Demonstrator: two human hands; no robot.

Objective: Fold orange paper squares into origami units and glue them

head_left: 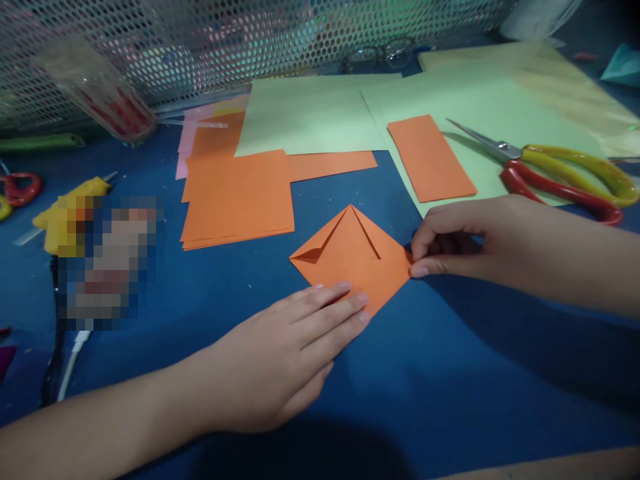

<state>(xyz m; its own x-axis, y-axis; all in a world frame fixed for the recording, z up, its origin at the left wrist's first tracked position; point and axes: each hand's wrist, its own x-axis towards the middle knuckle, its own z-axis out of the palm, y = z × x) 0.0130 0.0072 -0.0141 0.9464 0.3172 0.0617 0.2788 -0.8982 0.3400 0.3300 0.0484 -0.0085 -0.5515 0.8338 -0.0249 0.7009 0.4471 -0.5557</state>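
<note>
The paper (350,257), an orange piece, lies on the desk (440,387) between the two hands, turned so that one corner points away from the person. Two folded edges slope down from that far corner, and a small flap stands slightly raised at the left corner. The near part is covered by the left hand.

Left hand (287,350): laid palm down, fingers extended and only slightly spread, tips resting on the near half of the paper; nothing is gripped. Right hand (460,233): thumb and forefinger together, clamped on the paper's right corner; the remaining fingers are curled.

The desk is dark blue. Beyond the paper, to the left, lies an orange stack (240,200); farther back are pale green sheets (315,113). An orange rectangle (431,160) and open scissors (510,153) with red and yellow handles lie at right, above the right hand. At left are a yellow tool (97,189), a pixelated item (113,260) that cannot be identified, and a white cable (73,360). A tilted clear jar (113,100) with red contents and a pair of glasses (380,55) are near the perforated metal screen (225,47) at the back.
</note>
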